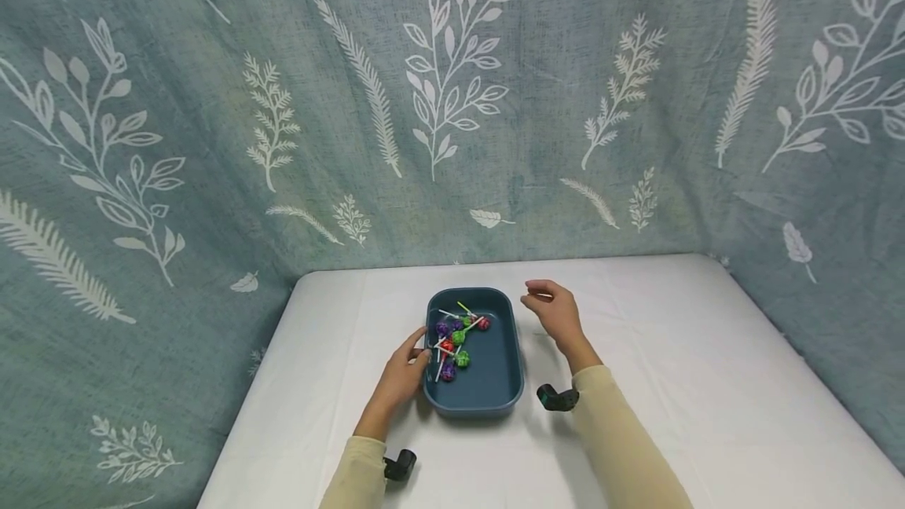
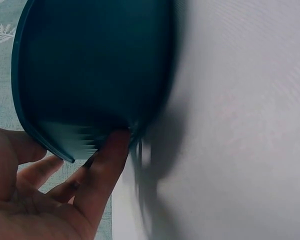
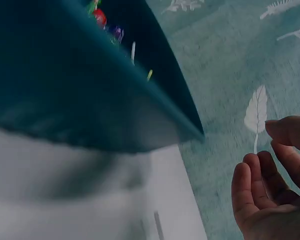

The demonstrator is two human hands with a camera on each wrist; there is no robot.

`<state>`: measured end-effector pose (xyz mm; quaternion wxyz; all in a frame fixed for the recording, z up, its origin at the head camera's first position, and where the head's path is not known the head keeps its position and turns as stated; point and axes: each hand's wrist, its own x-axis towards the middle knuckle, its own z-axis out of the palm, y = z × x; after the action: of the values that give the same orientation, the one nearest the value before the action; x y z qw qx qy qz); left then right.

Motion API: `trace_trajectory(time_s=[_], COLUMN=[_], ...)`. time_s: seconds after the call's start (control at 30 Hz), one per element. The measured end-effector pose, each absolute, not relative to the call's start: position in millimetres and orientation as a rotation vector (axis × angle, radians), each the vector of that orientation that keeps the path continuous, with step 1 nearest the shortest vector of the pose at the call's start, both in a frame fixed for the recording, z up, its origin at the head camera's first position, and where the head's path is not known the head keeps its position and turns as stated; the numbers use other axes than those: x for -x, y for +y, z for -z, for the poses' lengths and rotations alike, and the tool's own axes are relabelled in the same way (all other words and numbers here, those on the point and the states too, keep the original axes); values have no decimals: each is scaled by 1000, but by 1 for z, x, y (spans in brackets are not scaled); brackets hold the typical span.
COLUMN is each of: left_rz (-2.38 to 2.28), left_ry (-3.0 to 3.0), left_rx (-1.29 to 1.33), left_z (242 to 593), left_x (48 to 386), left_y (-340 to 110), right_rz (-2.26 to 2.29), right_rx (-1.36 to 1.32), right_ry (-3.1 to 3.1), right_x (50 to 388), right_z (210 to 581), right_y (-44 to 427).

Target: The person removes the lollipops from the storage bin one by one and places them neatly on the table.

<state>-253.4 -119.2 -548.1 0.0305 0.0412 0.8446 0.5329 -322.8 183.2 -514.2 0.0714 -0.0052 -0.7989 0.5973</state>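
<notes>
A dark blue bin (image 1: 491, 371) stands on the white surface. Several lollipops (image 1: 459, 337) in green, purple and red wrappers lie inside, mostly along its left side. My left hand (image 1: 399, 379) grips the bin's left wall; in the left wrist view, that hand (image 2: 75, 195) has its thumb at the rim of the bin (image 2: 100, 65) and a finger against the outer wall. To the right of the bin, my right hand (image 1: 558, 316) hangs in the air, fingers loosely bent, holding nothing. The right wrist view has this hand (image 3: 280, 190) apart from the bin (image 3: 95, 95).
A white cloth (image 1: 636, 320) covers the table under the bin. Behind and at both sides hangs a blue-green curtain (image 1: 523, 203) with white leaf prints. In the right wrist view, a thin stick (image 3: 159, 225) shows low on the white surface.
</notes>
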Motion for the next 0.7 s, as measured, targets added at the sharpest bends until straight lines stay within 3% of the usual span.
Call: trace_trajectory(time_s=[0.37,0.7], left_rz=[-1650,-1654], left_ry=[2632,2617], left_rx=[-161,-155], left_z=[546,550], left_x=[251,254], left_y=[-120,-120], right_rz=[-1861,-1795], right_rx=[-84,9], right_ry=[-2372,-2456], right_x=[327,327], right_z=[500,507], right_y=[131,94])
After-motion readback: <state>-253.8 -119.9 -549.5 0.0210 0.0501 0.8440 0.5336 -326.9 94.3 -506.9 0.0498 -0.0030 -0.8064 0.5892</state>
